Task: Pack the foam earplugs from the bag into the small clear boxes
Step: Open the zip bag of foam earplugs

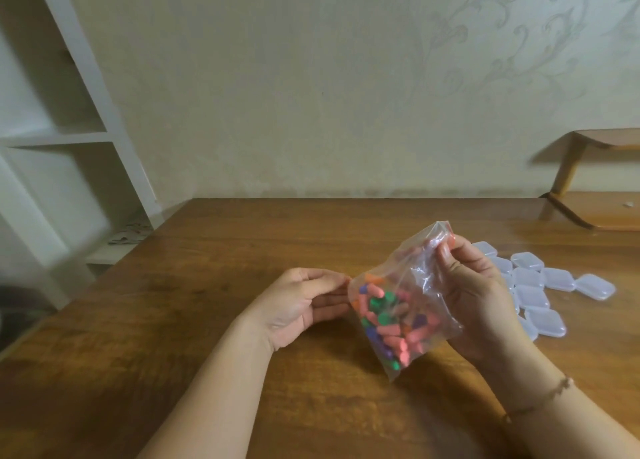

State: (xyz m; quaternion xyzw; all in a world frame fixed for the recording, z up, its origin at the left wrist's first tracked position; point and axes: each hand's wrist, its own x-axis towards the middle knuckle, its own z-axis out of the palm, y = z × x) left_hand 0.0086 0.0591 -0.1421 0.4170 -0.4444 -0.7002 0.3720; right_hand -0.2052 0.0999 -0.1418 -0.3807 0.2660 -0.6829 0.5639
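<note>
Clear bag (420,285), tilted, lifted off the counter in the right grip (474,296), holding pink, green, purple and orange earplugs (391,323). Small clear boxes (540,285), closed, lie clustered on the counter just beyond that grip.

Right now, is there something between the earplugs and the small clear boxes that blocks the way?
Yes, the bag itself. The earplugs lie inside its clear plastic, and the right hand pinches its top corner. That hand also sits between the bag and the small clear boxes on the table. The left hand touches the bag's side.
</note>
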